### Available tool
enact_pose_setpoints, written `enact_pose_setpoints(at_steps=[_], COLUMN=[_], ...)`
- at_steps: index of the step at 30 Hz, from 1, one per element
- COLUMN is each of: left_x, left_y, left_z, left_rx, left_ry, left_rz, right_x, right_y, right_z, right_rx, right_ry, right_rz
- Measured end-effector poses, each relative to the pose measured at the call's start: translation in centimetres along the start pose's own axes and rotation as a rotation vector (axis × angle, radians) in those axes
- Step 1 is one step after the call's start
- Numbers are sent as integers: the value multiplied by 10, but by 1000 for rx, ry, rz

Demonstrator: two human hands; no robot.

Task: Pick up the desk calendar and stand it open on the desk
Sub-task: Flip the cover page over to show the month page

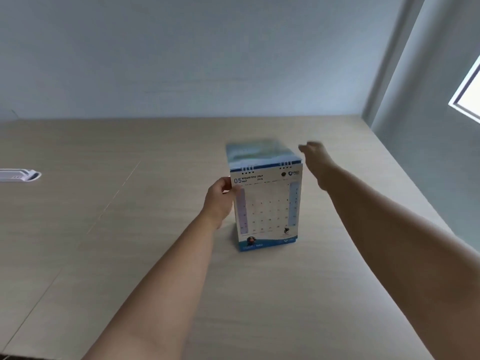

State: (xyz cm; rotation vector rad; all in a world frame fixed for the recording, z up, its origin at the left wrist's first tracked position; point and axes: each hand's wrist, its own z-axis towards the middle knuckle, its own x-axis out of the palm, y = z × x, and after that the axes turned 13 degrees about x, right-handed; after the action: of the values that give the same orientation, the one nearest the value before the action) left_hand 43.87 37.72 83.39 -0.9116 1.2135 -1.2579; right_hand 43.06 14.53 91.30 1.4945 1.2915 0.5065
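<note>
Desk calendar point(267, 203) stands upright on the counter point(130, 255), roughly mid-width and somewhat nearer the far edge than the near one; May page faces the camera, spiral binding at the top, a blurred blue-green sheet visible behind the binding. Left hand point(220, 201) grasps the calendar's left edge near the top, thumb on the front page, other fingers hidden behind. Right hand point(315, 162) is off the calendar, just beside its upper right corner, blurred; it looks loosely released, holding nothing. Base appears to be touching the counter, but the spread of the stand behind cannot be seen. Judgement: task near its end, calendar probably standing but not yet let go. Risks: if the rear foot is not fully splayed, release by the left hand could let it fold flat or tip backward; a one-sided grip at the top may twist or slide the base on the smooth counter surface; the right hand, so near the corner, could clip it. White object point(19, 175) near the left edge, well apart, is no obstacle.
</note>
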Motion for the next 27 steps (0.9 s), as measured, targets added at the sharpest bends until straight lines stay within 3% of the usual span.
enact_pose_setpoints(at_steps=[2,4,9,14,18,22,25,27], left_x=[-1,0,5,4,0,-5,-11,-14], left_y=[1,0,-13,-12,27,-12,-25,-24], left_z=[2,3,-2,-2,9,-16,-18,-15], left_rx=[-4,-14,-39,-47,-98,-193,-193,-179], left_ry=[14,30,40,72,97,163,146,103], left_rz=[-11,-24,-151,-186,-160,-195,-244,-218], right_x=[6,16,46,48,36,13,-20,-35], right_y=[-29,-54,-99,-116,-113,-98,-60,-31], right_z=[-9,-20,-36,-54,-72,-87,-87,-81], right_rx=[189,178,-52,-14,-42,131,-1,14], right_ry=[186,270,125,-51,-133,125,168,374], right_rz=[-55,3,163,-123,-112,271,307,528])
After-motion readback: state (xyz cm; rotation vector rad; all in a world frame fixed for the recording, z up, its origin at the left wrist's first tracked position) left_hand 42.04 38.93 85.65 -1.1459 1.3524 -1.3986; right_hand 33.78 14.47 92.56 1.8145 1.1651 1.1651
